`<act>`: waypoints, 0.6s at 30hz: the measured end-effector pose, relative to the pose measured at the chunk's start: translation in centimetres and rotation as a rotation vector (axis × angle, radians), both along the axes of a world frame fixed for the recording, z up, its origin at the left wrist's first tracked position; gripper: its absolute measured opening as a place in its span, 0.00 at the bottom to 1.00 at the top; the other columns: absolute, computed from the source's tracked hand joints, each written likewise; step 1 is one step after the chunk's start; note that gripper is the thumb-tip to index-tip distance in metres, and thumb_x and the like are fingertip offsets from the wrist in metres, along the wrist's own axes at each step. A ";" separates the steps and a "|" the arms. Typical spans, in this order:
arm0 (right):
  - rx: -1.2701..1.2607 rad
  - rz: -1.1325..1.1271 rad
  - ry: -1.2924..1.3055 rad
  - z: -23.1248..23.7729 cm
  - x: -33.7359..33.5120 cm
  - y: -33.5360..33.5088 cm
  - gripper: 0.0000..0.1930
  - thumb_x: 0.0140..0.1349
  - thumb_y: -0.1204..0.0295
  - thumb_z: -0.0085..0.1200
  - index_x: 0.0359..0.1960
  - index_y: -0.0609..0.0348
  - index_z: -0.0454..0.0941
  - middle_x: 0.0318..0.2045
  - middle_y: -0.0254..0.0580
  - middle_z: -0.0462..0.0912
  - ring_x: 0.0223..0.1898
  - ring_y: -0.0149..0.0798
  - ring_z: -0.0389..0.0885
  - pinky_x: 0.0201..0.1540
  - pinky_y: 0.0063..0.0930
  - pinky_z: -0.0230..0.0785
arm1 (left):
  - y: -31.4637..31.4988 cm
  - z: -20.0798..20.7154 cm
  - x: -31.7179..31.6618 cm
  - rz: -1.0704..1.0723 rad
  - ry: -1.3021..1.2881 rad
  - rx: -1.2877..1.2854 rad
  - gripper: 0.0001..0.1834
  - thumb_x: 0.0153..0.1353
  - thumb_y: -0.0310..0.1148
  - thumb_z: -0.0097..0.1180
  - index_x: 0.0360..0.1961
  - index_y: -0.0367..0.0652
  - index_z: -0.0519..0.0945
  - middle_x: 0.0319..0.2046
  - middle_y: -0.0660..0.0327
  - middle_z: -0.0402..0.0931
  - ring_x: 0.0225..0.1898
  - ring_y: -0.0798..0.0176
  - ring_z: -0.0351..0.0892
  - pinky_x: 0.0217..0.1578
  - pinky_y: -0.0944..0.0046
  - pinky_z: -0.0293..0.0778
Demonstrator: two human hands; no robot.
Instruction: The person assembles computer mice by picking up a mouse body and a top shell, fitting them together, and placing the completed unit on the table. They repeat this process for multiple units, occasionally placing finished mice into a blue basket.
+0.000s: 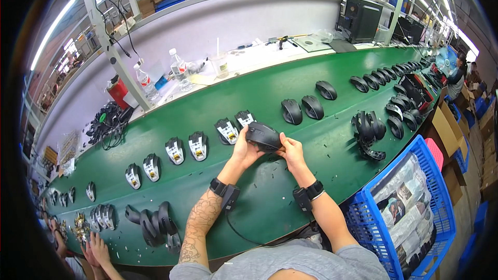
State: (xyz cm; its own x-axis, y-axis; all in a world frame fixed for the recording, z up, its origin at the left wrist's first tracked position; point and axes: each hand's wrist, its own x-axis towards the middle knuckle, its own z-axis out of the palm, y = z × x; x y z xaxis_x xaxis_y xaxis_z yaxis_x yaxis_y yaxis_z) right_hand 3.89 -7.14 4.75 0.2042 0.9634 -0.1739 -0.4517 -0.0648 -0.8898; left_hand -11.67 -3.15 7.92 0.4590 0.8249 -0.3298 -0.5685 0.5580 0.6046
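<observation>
A black computer mouse (pixel 263 136) is held between my two hands over the green workbench. My left hand (pixel 244 148) grips its left side, fingers partly hidden beneath it. At the mouse's right end, my right hand (pixel 291 151) closes with thumb and fingertips on the shell. Just beyond my left hand lie two opened mice with white and black insides, one a half-built mouse (pixel 226 130) with a yellow part showing. Farther right along the row rest finished-looking black mice, such as a black mouse (pixel 312 107).
Black shell parts are heaped at a pile (pixel 368 130) on the right and a pile (pixel 154 224) on the left. A blue basket (pixel 363 212) stands at the right edge. Another person's hands (pixel 97 249) work at lower left. Bottles (pixel 179 70) stand on the back ledge.
</observation>
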 end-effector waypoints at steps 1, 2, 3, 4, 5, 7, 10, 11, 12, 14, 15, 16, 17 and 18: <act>-0.020 -0.035 -0.012 0.5 0.1 -0.2 0.19 0.60 0.57 0.53 0.29 0.64 0.77 0.25 0.37 0.79 0.23 0.29 0.76 0.28 0.22 0.70 | 0.0 0.6 -0.3 -0.102 -0.081 -0.005 0.24 0.64 0.47 0.41 0.53 0.41 0.66 0.52 0.52 0.67 0.51 0.53 0.70 0.51 0.47 0.67; -0.031 -0.039 -0.026 0.4 0.4 0.0 0.19 0.59 0.57 0.53 0.29 0.64 0.77 0.25 0.37 0.79 0.23 0.29 0.76 0.28 0.22 0.71 | 0.0 0.3 -0.2 -0.101 -0.040 0.027 0.23 0.64 0.45 0.42 0.52 0.38 0.66 0.50 0.50 0.67 0.50 0.51 0.71 0.51 0.46 0.68; -0.040 -0.046 -0.039 0.4 0.7 0.1 0.19 0.59 0.56 0.53 0.30 0.65 0.77 0.24 0.38 0.79 0.22 0.29 0.76 0.28 0.22 0.71 | 0.0 0.1 0.2 -0.102 0.003 0.062 0.22 0.64 0.43 0.43 0.51 0.35 0.66 0.49 0.49 0.68 0.49 0.50 0.71 0.50 0.46 0.69; -0.050 -0.053 -0.052 0.4 0.9 0.2 0.19 0.59 0.56 0.54 0.30 0.65 0.77 0.24 0.38 0.79 0.22 0.29 0.76 0.28 0.22 0.71 | 0.0 0.1 0.4 -0.103 0.046 0.096 0.22 0.64 0.41 0.44 0.51 0.33 0.66 0.48 0.47 0.68 0.48 0.49 0.72 0.50 0.46 0.70; -0.052 -0.073 -0.020 0.4 0.9 0.1 0.19 0.59 0.56 0.54 0.29 0.64 0.78 0.24 0.37 0.79 0.21 0.28 0.76 0.27 0.21 0.71 | 0.0 0.2 0.4 -0.099 0.015 0.085 0.20 0.64 0.35 0.45 0.50 0.29 0.65 0.47 0.43 0.67 0.49 0.48 0.72 0.50 0.47 0.72; -0.064 -0.079 0.008 0.6 0.7 0.0 0.19 0.59 0.56 0.54 0.28 0.64 0.78 0.23 0.37 0.79 0.21 0.28 0.76 0.27 0.22 0.71 | 0.4 -0.2 0.6 -0.097 0.056 0.073 0.20 0.64 0.35 0.45 0.50 0.29 0.65 0.47 0.43 0.67 0.48 0.48 0.72 0.49 0.46 0.72; -0.092 -0.107 0.021 0.6 0.9 0.1 0.20 0.58 0.55 0.54 0.27 0.64 0.77 0.23 0.37 0.79 0.20 0.28 0.75 0.25 0.21 0.70 | 0.8 -0.1 1.4 -0.069 0.103 -0.003 0.19 0.64 0.35 0.45 0.49 0.30 0.65 0.46 0.44 0.68 0.48 0.48 0.72 0.48 0.44 0.73; -0.104 -0.121 0.021 0.4 1.2 0.2 0.20 0.58 0.55 0.54 0.27 0.64 0.77 0.23 0.37 0.78 0.19 0.28 0.74 0.25 0.21 0.69 | 1.0 0.0 1.8 -0.058 0.117 -0.037 0.18 0.64 0.35 0.44 0.49 0.30 0.66 0.46 0.44 0.68 0.48 0.47 0.72 0.47 0.43 0.73; -0.117 -0.113 -0.066 0.4 1.6 0.3 0.19 0.58 0.56 0.54 0.26 0.64 0.77 0.22 0.37 0.78 0.20 0.30 0.75 0.27 0.23 0.69 | 1.1 0.3 2.1 -0.049 0.106 -0.057 0.18 0.64 0.35 0.45 0.49 0.30 0.66 0.46 0.44 0.67 0.49 0.46 0.72 0.48 0.42 0.72; -0.146 -0.105 -0.238 0.4 2.9 0.7 0.18 0.58 0.58 0.54 0.26 0.62 0.77 0.21 0.36 0.78 0.23 0.33 0.76 0.31 0.28 0.70 | 1.6 0.9 3.2 -0.040 0.086 -0.096 0.18 0.63 0.34 0.46 0.49 0.30 0.65 0.48 0.43 0.66 0.50 0.45 0.70 0.50 0.41 0.70; -0.083 -0.230 -0.517 0.5 3.6 0.8 0.16 0.58 0.59 0.54 0.27 0.62 0.76 0.24 0.37 0.77 0.28 0.36 0.75 0.35 0.30 0.68 | 2.2 1.1 3.6 -0.053 0.111 -0.050 0.18 0.63 0.34 0.47 0.47 0.30 0.66 0.47 0.44 0.66 0.48 0.45 0.71 0.48 0.41 0.71; -0.021 -0.356 -0.801 0.6 4.3 0.9 0.14 0.58 0.61 0.54 0.28 0.61 0.76 0.27 0.39 0.77 0.33 0.39 0.75 0.39 0.32 0.67 | 3.3 1.0 3.7 -0.117 0.107 0.045 0.18 0.62 0.33 0.48 0.49 0.33 0.63 0.47 0.47 0.67 0.47 0.47 0.73 0.46 0.39 0.72; 0.039 -0.481 -1.086 0.8 5.1 0.8 0.12 0.57 0.63 0.54 0.29 0.61 0.76 0.30 0.40 0.77 0.38 0.41 0.74 0.44 0.34 0.65 | 4.4 1.0 4.5 -0.036 0.271 0.100 0.19 0.62 0.33 0.48 0.50 0.35 0.60 0.46 0.47 0.68 0.46 0.48 0.74 0.45 0.39 0.72; 0.009 -0.630 -1.212 1.2 6.1 0.5 0.10 0.56 0.65 0.54 0.31 0.60 0.76 0.34 0.41 0.75 0.43 0.44 0.71 0.47 0.37 0.62 | 5.6 1.0 5.5 0.044 0.432 0.155 0.20 0.62 0.32 0.49 0.51 0.37 0.58 0.46 0.48 0.68 0.45 0.49 0.75 0.44 0.38 0.73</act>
State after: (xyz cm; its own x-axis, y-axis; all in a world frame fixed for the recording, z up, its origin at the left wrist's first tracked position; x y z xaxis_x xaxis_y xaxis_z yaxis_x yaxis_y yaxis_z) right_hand 10.00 -6.68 5.98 0.6234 0.6512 0.4329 0.6546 -0.1318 -0.7444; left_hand -6.19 2.46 8.88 0.2697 0.8954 -0.3544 -0.2675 0.4232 0.8657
